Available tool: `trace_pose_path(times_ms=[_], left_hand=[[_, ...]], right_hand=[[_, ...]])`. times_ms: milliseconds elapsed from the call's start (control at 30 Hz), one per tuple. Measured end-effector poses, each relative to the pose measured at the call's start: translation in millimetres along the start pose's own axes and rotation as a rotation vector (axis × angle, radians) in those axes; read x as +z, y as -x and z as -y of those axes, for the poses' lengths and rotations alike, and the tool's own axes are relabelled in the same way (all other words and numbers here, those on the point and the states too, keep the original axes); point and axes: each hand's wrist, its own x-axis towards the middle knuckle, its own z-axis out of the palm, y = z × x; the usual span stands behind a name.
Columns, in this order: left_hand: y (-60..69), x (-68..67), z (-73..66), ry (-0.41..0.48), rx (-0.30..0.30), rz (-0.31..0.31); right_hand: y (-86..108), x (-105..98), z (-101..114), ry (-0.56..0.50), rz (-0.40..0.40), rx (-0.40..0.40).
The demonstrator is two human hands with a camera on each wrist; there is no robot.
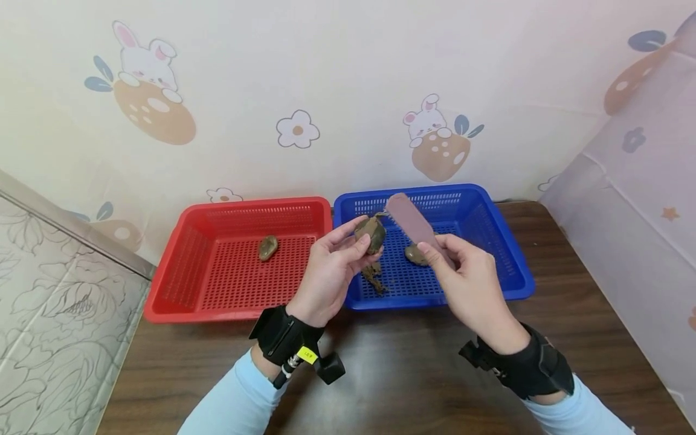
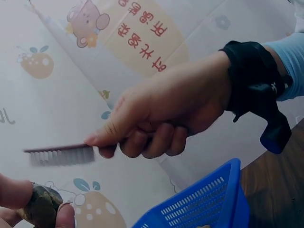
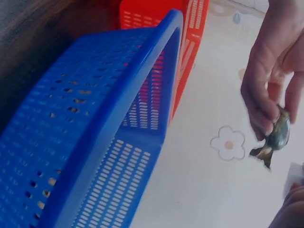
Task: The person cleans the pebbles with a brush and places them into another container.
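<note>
In the head view the left hand [image 1: 331, 266] pinches a muddy greenish-brown stone-like lump [image 1: 371, 234] between thumb and fingers, above the blue basket's left part. A bit of brown matter sticks out at the lump's top. The right hand [image 1: 475, 284] grips a flat pinkish brush [image 1: 412, 222] whose head points toward the lump, a small gap apart. The left wrist view shows the brush's pale bristles [image 2: 61, 156] facing down, near the lump [image 2: 43, 205]. The lump [image 3: 279, 130] in the right wrist view has a ragged brown piece at its lower end.
A red basket [image 1: 185, 302] at left holds one similar lump [image 1: 268, 248]. Beside it, the blue basket [image 1: 513, 266] holds another lump [image 1: 415, 255] and brown muddy debris [image 1: 374, 279]. Both stand on a dark wooden table [image 1: 391, 374] against a patterned wall covering.
</note>
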Motion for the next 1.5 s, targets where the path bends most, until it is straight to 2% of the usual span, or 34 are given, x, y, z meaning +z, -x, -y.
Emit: trace_pose_path(times_ms=[233, 367, 533, 667, 800, 967, 1133, 1300, 1500], left_hand=[[-1.1, -2.5, 3.0, -0.048, -0.013, -0.005], [-1.8, -4.4, 2.9, -0.077, -0.009, 0.013], [-2.6, -5.6, 2.8, -0.083, -0.014, 0.048], [-3.1, -6.0, 4.2, -0.084, -0.028, 0.058], [-3.8, -6.3, 4.6, -0.083, -0.049, 0.053], [-5.0, -6.6, 3.8, -0.072, -0.038, 0.077], [-7.0, -6.3, 3.7, -0.019, -0.033, 0.111], [-9.2, -6.9, 4.3, 0.021, -0.058, 0.072], [-9.8, -8.7, 3.1, 0.035, -0.060, 0.056]], right_hand=[[-0.8, 6.9, -3.0, 0.059, 0.084, 0.033], [-0.4, 3.6, -3.2, 0.050, 0.072, 0.059], [0.4, 4.7, 0.2, -0.002, 0.058, 0.029], [-0.3, 6.8, -2.8, 0.049, 0.088, 0.037], [-0.8, 4.4, -7.6, 0.082, 0.075, 0.067], [0.9, 3.9, -6.5, 0.012, 0.037, 0.025], [1.5, 7.9, -7.7, 0.015, 0.065, 0.016], [0.2, 5.0, -11.7, 0.057, 0.040, 0.044], [3.4, 3.0, -9.9, 0.009, 0.039, 0.013]])
